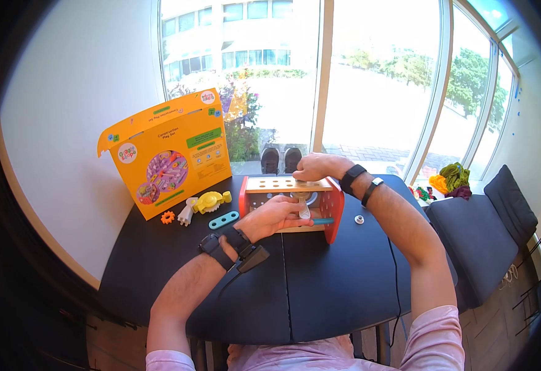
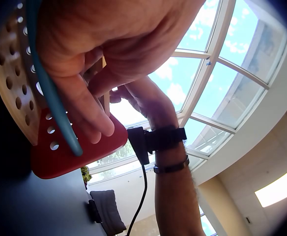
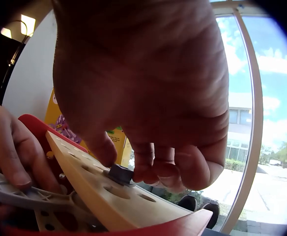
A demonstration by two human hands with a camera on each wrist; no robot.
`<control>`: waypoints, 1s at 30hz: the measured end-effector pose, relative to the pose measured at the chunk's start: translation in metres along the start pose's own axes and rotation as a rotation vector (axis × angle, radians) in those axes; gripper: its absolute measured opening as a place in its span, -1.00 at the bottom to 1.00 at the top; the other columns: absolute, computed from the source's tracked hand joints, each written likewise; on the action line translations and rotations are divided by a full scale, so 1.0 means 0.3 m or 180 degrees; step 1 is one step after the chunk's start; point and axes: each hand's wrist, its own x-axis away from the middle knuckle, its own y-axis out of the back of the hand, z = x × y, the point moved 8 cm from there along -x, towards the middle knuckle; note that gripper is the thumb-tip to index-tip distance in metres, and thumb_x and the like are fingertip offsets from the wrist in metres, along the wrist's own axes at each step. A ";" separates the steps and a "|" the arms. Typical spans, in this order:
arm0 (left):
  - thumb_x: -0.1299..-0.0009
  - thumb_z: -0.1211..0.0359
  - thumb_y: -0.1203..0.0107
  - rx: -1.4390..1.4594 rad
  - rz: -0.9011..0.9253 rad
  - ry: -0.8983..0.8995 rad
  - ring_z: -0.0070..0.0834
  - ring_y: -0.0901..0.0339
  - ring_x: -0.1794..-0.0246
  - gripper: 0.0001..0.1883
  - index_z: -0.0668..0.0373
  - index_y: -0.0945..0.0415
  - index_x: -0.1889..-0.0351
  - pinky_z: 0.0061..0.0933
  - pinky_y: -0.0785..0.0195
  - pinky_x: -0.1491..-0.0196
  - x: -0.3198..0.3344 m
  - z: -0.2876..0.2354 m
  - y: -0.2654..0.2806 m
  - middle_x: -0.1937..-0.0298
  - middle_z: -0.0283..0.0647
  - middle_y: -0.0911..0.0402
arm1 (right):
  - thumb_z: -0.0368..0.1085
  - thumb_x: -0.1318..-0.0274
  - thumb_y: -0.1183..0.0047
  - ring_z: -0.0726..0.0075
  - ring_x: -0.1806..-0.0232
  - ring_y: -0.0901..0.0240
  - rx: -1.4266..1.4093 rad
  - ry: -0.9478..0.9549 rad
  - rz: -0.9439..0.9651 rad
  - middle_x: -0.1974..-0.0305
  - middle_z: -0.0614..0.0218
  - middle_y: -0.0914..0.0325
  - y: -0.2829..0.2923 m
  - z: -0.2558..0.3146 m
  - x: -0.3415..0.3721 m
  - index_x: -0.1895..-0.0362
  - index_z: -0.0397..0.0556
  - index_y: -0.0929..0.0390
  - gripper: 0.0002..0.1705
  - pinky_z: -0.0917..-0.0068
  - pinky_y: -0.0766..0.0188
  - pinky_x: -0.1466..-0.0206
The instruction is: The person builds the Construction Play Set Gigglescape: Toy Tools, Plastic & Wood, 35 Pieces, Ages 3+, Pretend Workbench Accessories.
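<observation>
A wooden toy bench with a holed top board (image 1: 270, 183) and red end panels (image 1: 334, 213) stands on the table. My left hand (image 1: 276, 217) grips a pale grey wrench-like tool (image 1: 304, 208) at the bench's front; in the right wrist view that tool (image 3: 28, 196) reaches under the board. My right hand (image 1: 323, 168) is over the board's right part. The right wrist view shows its fingertips pinching a dark grey piece (image 3: 120, 174) at a board hole. A teal bar (image 2: 55, 93) lies close under my left fingers (image 2: 87, 110).
An orange box (image 1: 171, 151) stands at the back left. Before it lie an orange gear (image 1: 168, 217), a whitish piece (image 1: 187, 211), yellow pieces (image 1: 209, 201) and a teal holed strip (image 1: 224, 220). Right of the bench are a small white round piece (image 1: 359, 219) and a cable (image 1: 396, 278).
</observation>
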 end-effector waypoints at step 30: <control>-0.74 0.42 -0.11 -0.0052 -0.0003 -0.0066 -0.14 -0.83 -0.14 -0.69 0.47 -0.48 -0.29 -0.50 -0.79 -0.21 0.015 -0.015 -0.014 -0.16 0.03 -0.71 | 0.28 -0.50 0.02 -0.26 -0.24 -0.72 -0.0068 -0.0169 0.0213 -0.16 -0.15 -0.79 -0.018 -0.013 -0.011 -0.14 -0.21 -0.81 -0.23 -0.01 -0.61 -0.34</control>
